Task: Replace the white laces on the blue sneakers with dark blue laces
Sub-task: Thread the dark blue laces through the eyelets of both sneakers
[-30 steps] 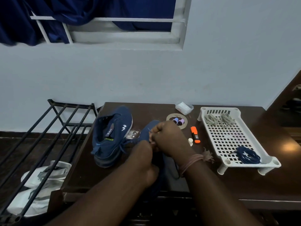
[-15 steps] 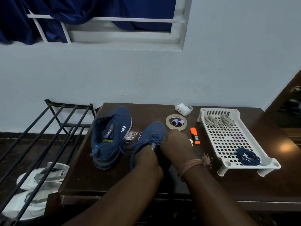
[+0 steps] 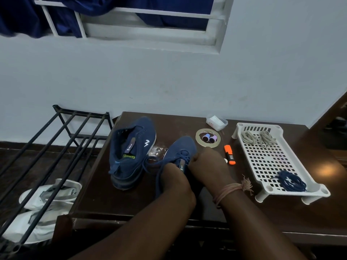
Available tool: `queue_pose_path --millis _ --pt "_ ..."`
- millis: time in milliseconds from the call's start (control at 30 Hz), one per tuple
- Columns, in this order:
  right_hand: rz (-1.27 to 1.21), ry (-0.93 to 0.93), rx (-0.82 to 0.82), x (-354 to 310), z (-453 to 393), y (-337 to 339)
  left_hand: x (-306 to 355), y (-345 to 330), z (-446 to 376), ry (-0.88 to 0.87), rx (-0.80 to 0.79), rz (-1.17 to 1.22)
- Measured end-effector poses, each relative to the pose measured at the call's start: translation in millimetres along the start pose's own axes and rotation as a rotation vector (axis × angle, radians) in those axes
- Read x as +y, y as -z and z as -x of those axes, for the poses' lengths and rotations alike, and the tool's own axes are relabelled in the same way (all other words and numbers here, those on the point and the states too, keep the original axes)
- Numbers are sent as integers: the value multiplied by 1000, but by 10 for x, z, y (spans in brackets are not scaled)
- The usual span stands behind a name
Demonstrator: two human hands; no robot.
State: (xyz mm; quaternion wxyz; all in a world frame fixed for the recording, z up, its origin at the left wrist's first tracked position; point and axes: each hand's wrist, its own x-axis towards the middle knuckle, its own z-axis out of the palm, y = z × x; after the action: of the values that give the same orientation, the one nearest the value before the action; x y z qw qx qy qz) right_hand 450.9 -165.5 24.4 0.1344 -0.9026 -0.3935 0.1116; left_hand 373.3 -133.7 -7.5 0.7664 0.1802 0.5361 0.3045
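Note:
Two blue sneakers lie on the dark table (image 3: 187, 207). The left sneaker (image 3: 131, 151) lies on its side with no lace in it. The right sneaker (image 3: 180, 152) carries a dark blue lace (image 3: 152, 164) whose loose end trails left. My left hand (image 3: 174, 179) holds this sneaker at its tongue, fingers hidden behind the hand. My right hand (image 3: 208, 164) pinches the lace at the shoe's right side. Two white laces (image 3: 258, 137) lie coiled at the far end of a white tray (image 3: 270, 162); a second dark blue lace (image 3: 290, 181) sits at its near end.
An orange highlighter (image 3: 229, 154), a tape ring holding two thread spools (image 3: 208, 138) and a small clear box (image 3: 216, 122) lie behind the shoes. A black metal rack (image 3: 48, 145) stands left of the table, with white shoes (image 3: 45, 203) on the floor under it.
Both hands have dropped from a raised pull down onto the right sneaker, which now shows its laced front. The view shifted slightly.

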Motion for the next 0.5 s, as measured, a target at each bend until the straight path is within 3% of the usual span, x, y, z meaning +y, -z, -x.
queue_pose_path --millis 133,500 --pt "-5 38 4 -44 4 -29 -4 -9 31 -9 -7 118" --pt "-205 49 7 -106 62 80 -60 -4 55 -29 12 72"
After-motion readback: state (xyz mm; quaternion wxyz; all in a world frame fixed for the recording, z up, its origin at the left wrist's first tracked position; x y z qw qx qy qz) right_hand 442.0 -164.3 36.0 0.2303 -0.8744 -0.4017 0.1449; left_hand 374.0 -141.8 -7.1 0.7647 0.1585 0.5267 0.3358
